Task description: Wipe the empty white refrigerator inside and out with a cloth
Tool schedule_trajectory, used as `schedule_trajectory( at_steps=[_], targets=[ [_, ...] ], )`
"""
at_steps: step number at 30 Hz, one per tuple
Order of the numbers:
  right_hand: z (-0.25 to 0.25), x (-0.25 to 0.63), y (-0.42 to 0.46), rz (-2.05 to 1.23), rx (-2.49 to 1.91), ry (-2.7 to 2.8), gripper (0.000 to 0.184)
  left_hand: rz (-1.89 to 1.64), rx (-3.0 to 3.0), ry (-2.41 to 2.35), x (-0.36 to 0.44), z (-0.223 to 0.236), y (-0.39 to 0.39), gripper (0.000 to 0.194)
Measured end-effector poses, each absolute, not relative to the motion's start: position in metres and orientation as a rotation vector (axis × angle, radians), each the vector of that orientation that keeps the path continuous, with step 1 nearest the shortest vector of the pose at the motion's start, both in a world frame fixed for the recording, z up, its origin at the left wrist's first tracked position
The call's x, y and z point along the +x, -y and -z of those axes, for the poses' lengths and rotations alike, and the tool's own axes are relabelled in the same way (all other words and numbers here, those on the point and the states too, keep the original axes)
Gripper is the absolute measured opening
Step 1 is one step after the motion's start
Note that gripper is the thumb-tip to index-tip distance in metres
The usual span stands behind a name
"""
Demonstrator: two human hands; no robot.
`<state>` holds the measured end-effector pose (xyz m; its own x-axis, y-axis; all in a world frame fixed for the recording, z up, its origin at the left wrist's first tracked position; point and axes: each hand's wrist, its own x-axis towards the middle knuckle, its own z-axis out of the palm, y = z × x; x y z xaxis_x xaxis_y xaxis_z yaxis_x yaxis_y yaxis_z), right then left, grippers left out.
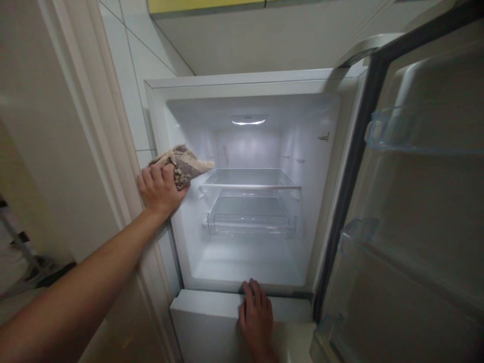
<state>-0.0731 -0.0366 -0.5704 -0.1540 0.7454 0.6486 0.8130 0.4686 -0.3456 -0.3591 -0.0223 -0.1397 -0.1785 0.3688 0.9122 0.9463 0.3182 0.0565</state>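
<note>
My left hand [161,189] is closed on a crumpled beige and brown cloth [187,166], pressed at the left front edge of an open refrigerator [247,85]. One corner of the cloth sticks out toward the lit interior. My right hand [257,315] holds nothing. Its fingers stretch forward over the top of the lower door [207,302], with the tips at the refrigerator's bottom front edge. Inside the refrigerator are a glass shelf [251,177] and, below it, a clear drawer or tray [251,224].
The refrigerator door [423,201] stands swung out on the right, carrying clear door bins [419,133]. A door frame [81,101] runs close along the left side, next to a tiled wall [128,85]. Yellow-fronted cabinets [204,6] hang above.
</note>
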Motion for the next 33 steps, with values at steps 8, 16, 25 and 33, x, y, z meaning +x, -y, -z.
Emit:
schedule_trajectory(
  at_steps=[8,16,25,33],
  targets=[
    [0.57,-0.071,0.037,0.066,-1.316,1.977,0.06,0.688,-1.296,1.784,-0.375,0.245,0.031,0.06],
    [0.564,-0.063,0.039,0.117,-1.26,2.174,0.059,0.564,-1.422,1.982,-0.363,0.332,0.056,0.042],
    [0.546,-0.014,0.059,0.144,-1.169,2.378,0.072,0.295,-1.798,2.303,-0.309,0.436,0.112,0.041],
    [0.592,0.004,0.07,0.338,-1.153,2.253,0.069,0.066,-2.271,2.184,-0.274,0.428,0.103,0.052]
  ],
)
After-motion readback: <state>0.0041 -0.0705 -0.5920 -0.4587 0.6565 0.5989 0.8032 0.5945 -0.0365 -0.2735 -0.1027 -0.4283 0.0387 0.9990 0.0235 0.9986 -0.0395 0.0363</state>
